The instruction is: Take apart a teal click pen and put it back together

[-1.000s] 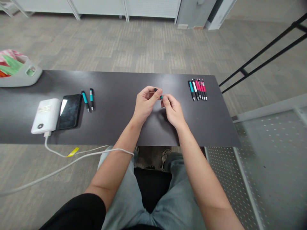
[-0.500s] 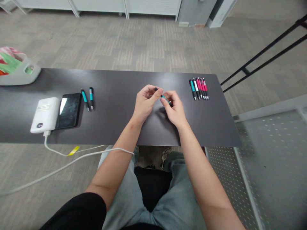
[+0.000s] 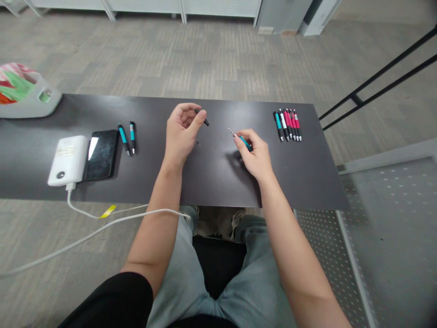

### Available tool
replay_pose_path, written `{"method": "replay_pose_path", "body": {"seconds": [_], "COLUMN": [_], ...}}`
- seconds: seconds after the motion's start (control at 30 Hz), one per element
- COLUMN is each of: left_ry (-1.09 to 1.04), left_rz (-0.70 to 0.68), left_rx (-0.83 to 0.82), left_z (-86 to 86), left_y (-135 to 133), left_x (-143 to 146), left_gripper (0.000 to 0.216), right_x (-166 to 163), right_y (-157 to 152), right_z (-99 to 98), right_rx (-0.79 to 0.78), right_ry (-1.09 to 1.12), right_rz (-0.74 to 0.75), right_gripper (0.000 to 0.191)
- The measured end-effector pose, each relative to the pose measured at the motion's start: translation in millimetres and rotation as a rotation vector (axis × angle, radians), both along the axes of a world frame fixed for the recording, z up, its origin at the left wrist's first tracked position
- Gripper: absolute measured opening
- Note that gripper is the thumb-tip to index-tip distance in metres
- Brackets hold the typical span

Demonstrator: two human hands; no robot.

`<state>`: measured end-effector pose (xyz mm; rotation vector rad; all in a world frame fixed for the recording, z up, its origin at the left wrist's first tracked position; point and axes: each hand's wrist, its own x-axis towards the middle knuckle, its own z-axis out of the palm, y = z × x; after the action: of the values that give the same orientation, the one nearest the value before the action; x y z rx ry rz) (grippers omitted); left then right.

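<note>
My left hand (image 3: 181,132) is closed in a pinch on a small black pen tip piece (image 3: 203,117), held above the dark table (image 3: 211,182). To its right my right hand (image 3: 256,152) grips the teal pen body (image 3: 245,142), whose thin refill tip (image 3: 231,131) sticks out toward the upper left. The two parts are separated by a gap. A tiny dark bit (image 3: 197,142) lies on the table between my hands.
Several pens, teal, white and red (image 3: 287,124), lie in a row at the far right. Two teal pens (image 3: 127,138) lie left of centre, beside a black phone (image 3: 100,154) and a white power bank (image 3: 64,160) with a cable. A grey basket (image 3: 27,98) sits far left.
The pen has come apart: my left hand moved left and up with the black tip piece, and my right hand kept the teal body with the refill now exposed.
</note>
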<state>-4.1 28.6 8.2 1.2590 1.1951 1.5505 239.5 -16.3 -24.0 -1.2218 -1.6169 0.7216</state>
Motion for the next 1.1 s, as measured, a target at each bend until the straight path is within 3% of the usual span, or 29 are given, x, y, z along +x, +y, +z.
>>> {"method": "replay_pose_path", "body": {"seconds": [0.17, 0.4, 0.47, 0.63, 0.83, 1.1], "left_ry": [0.457, 0.86, 0.892, 0.893, 0.925, 0.954], "left_rz": [0.034, -0.045, -0.042, -0.142, -0.199, -0.183], "left_rx": [-0.047, -0.121, -0.106, -0.099, -0.094, -0.141], "left_z": [-12.8, -23.8, -24.9, -26.6, -27.7, -24.6], "left_y": [-2.8, -7.7, -8.8, -10.5, -7.3, -10.0], "left_x": [-23.6, -16.3, -18.4, -28.4, -32.3, -33.9], "left_gripper": [0.027, 0.014, 0.014, 0.051, 0.032, 0.034], "right_x": [9.4, 8.2, 7.8, 9.2, 12.9, 13.4], "right_y": [2.4, 4.4, 4.8, 5.5, 5.2, 5.5], "right_z": [1.4, -3.5, -5.0, -7.0, -5.9, -5.7], "right_rx": [0.004, -0.016, -0.018, -0.021, -0.037, -0.023], "right_ry": [-0.037, -0.013, -0.021, -0.045, -0.094, -0.103], "right_rz": [-0.044, -0.036, -0.027, -0.006, 0.01, 0.043], "right_gripper": [0.034, 0.036, 0.037, 0.037, 0.035, 0.032]}}
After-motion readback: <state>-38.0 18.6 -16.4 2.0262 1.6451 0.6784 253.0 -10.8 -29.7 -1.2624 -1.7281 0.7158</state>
